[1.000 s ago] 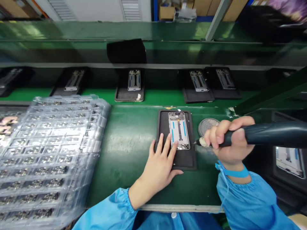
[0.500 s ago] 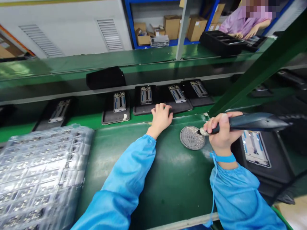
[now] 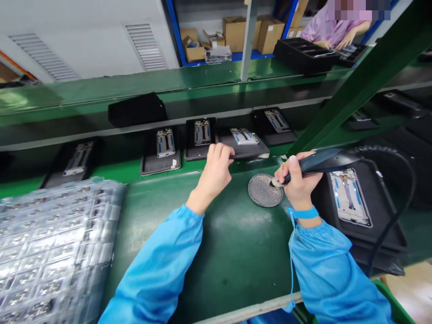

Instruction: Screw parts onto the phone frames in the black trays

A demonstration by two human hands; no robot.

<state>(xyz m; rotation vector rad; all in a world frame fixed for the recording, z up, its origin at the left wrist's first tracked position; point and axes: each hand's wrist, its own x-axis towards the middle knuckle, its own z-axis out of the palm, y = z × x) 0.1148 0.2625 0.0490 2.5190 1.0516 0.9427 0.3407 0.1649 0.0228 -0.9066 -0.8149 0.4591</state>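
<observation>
My left hand (image 3: 216,168) reaches to the back of the green bench, its curled fingers on the near edge of a black mat (image 3: 248,150). That mat carries a silver phone frame (image 3: 243,136) and looks tilted. My right hand (image 3: 297,182) grips a dark electric screwdriver (image 3: 324,161) with a pale tip wrap, its bit over a round perforated metal dish (image 3: 261,191). To its right, a second black mat (image 3: 384,216) holds another phone frame (image 3: 349,198).
Stacked clear plastic trays (image 3: 57,252) fill the bench's left side. Several black mats with phone frames (image 3: 165,150) stand in a row behind. A black cable (image 3: 396,189) curves at right, and a green beam (image 3: 364,81) crosses above. A co-worker's pink sleeve (image 3: 324,29) shows far off.
The view has swung left and up since the earliest frame. The mat under my left hand has gone from the bench's middle to the back row, and it now sits more tilted.
</observation>
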